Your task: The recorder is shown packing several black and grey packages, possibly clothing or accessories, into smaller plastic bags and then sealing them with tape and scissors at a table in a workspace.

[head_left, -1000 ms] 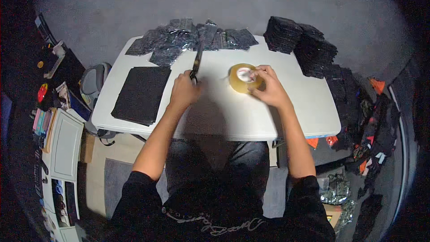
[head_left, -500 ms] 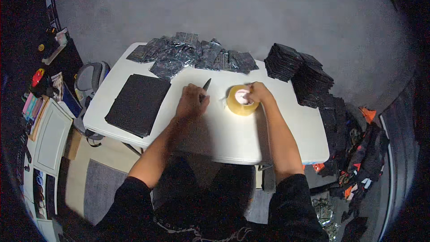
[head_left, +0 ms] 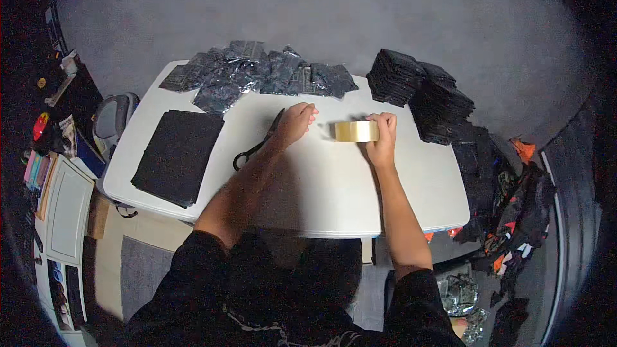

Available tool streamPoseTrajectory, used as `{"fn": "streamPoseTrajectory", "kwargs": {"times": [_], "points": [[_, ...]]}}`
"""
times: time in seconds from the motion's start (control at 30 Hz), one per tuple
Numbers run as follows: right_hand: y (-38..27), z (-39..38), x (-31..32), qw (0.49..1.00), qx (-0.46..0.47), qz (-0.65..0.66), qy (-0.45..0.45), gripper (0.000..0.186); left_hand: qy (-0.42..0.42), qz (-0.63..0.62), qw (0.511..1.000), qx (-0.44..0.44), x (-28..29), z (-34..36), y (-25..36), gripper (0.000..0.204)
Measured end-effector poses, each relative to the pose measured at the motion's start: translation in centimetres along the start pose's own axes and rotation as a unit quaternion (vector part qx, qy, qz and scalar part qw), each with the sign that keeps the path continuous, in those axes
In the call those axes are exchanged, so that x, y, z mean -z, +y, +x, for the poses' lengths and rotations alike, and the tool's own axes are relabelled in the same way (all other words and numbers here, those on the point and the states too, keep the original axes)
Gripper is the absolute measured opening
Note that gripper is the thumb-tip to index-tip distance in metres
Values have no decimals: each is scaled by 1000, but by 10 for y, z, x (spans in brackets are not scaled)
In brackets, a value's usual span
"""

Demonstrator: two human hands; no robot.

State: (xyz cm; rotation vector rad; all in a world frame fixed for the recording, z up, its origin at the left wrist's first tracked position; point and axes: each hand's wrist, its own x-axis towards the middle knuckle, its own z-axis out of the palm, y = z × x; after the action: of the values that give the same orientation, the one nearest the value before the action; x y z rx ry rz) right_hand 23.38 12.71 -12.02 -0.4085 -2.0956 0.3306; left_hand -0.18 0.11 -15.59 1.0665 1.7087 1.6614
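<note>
While the counter (head_left: 334,193) lies beneath, scissors (head_left: 254,150) slant just left of the curled left hand (head_left: 295,125), tips away; that hand's grip cannot be told. The right hand (head_left: 384,138) grasps a tape roll (head_left: 355,132) leftward, on edge, long axis sideways.

From the middle of the table (head_left: 334,186), sheets (head_left: 180,154) lie at nine o'clock, scissors (head_left: 256,149) at ten, packets (head_left: 247,71) at eleven; at two, the tape roll (head_left: 352,132) in the right hand (head_left: 384,138), piles (head_left: 394,77) beyond.
</note>
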Motion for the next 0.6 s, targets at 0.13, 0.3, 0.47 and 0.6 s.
{"fn": "streamPoseTrajectory", "kwargs": {"times": [0.13,0.3,0.47,0.6], "points": [[-1,-4,7,998,28,34,-50,41,7,93,991,-94,0,-1,-6,33],[-7,-8,5,978,17,48,-202,41,33,58,984,-166,14,-2,-26,29],[-3,-12,13,979,9,60,-192,37,-22,143,970,-196,-3,-7,-15,50],[-9,-3,2,978,72,51,-191,32,-42,182,945,-268,-2,1,-17,61]]}}
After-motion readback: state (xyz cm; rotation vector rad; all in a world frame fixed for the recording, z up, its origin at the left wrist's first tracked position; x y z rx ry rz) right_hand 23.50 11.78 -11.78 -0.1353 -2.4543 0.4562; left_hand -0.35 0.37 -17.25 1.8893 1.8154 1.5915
